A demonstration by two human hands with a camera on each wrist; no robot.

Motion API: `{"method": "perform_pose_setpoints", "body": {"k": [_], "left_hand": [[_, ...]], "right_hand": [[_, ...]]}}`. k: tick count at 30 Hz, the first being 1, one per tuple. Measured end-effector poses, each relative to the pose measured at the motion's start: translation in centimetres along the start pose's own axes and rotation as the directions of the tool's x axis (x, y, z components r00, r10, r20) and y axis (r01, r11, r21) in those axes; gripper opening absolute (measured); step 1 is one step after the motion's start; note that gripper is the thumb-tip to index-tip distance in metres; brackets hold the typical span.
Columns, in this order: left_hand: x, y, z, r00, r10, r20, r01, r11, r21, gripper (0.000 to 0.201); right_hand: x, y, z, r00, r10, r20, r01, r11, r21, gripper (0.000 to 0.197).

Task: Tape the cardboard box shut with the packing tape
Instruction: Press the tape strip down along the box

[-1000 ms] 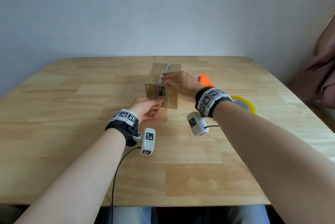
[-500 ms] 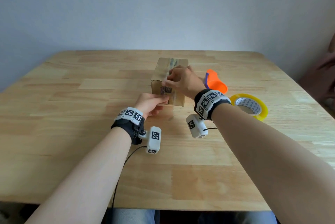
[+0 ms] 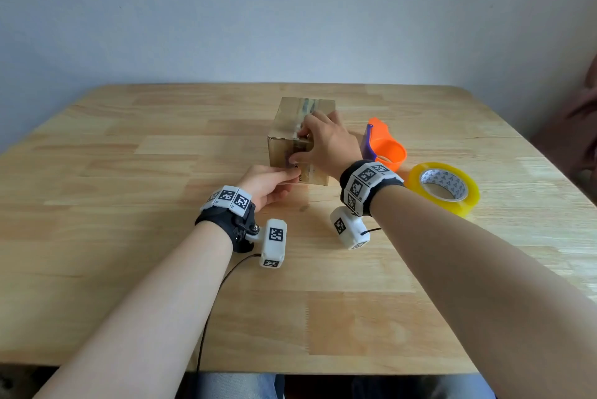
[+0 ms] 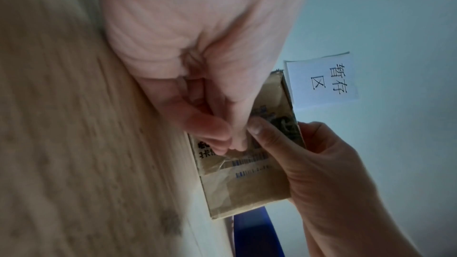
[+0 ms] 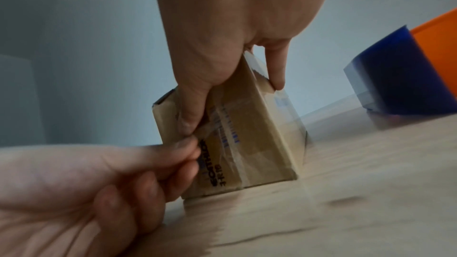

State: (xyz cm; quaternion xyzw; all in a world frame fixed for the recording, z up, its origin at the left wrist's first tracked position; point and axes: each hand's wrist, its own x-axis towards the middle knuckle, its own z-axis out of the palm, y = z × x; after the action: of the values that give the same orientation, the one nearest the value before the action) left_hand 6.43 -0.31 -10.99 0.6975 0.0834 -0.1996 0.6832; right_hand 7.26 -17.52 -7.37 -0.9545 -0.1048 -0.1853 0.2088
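Note:
A small cardboard box (image 3: 284, 130) stands mid-table with a clear tape strip (image 3: 307, 106) running along its top and down its near face. My right hand (image 3: 310, 146) grips the box's top near edge, fingers curled over the top and thumb pressing the tape on the near face (image 5: 188, 120). My left hand (image 3: 290, 175) is low in front of the box and pinches the loose end of the tape strip (image 5: 197, 144) between thumb and forefinger. A yellowish roll of packing tape (image 3: 444, 187) lies flat to the right of my right wrist.
An orange and blue tape dispenser (image 3: 386, 146) lies just right of the box, close to my right hand. The wooden table (image 3: 129, 237) runs to a wall at the back. A paper note (image 4: 323, 83) hangs on that wall.
My right thumb has come down from the top edge onto the box's near face. The left hand stays at the tape's lower end. The view has shifted slightly.

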Motion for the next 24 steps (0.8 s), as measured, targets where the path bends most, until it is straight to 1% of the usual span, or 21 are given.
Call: {"method": "perform_pose_setpoints", "body": {"k": [3,5,8,13,16,18,21,22,24], "left_hand": [[-0.4,0.1,-0.3,1.0,-0.03,-0.002,0.03,0.999,0.02,0.015],[-0.6,0.3,-0.6,0.999,-0.034,-0.013,0.035,0.999,0.008,0.017],[-0.6,0.6,-1.3,0.999,-0.024,-0.048,0.024,1.0,-0.004,0.02],[-1.1,1.6,-2.0,0.995,-0.042,-0.089,0.04,0.999,-0.022,0.016],[-1.5,2.4,-1.6,0.988,-0.055,-0.146,0.054,0.998,-0.01,0.025],[-1.6,3.1,-1.2,0.977,-0.017,-0.213,0.021,1.0,0.017,0.028],[-1.3,4.1,-0.8,0.947,0.075,-0.312,-0.066,0.997,0.039,0.021],[-1.2,4.4,-0.6,0.94,0.1,-0.326,-0.09,0.995,0.047,0.024],[-1.0,4.7,-0.2,0.944,0.126,-0.306,-0.115,0.992,0.054,0.036]], "right_hand": [[0.0,0.2,0.0,0.999,0.011,-0.035,-0.008,0.997,0.083,0.039],[0.1,0.4,-0.1,0.999,0.018,-0.036,-0.014,0.992,0.126,0.037],[0.0,0.3,-0.4,1.0,0.013,-0.015,-0.011,0.993,0.114,0.04],[-0.4,0.2,-0.6,0.999,-0.018,0.043,0.016,0.999,0.046,0.053],[-0.3,0.5,-0.7,0.999,-0.023,0.043,0.02,0.997,0.068,0.052],[-0.2,0.7,-0.8,0.999,-0.029,0.023,0.026,0.993,0.118,0.042],[0.2,1.1,-1.0,0.999,-0.016,0.034,0.009,0.983,0.183,0.036],[0.3,1.1,-1.1,0.999,-0.021,0.043,0.013,0.982,0.189,0.036],[0.2,1.4,-1.2,0.996,-0.048,0.078,0.032,0.98,0.195,0.042]]}}
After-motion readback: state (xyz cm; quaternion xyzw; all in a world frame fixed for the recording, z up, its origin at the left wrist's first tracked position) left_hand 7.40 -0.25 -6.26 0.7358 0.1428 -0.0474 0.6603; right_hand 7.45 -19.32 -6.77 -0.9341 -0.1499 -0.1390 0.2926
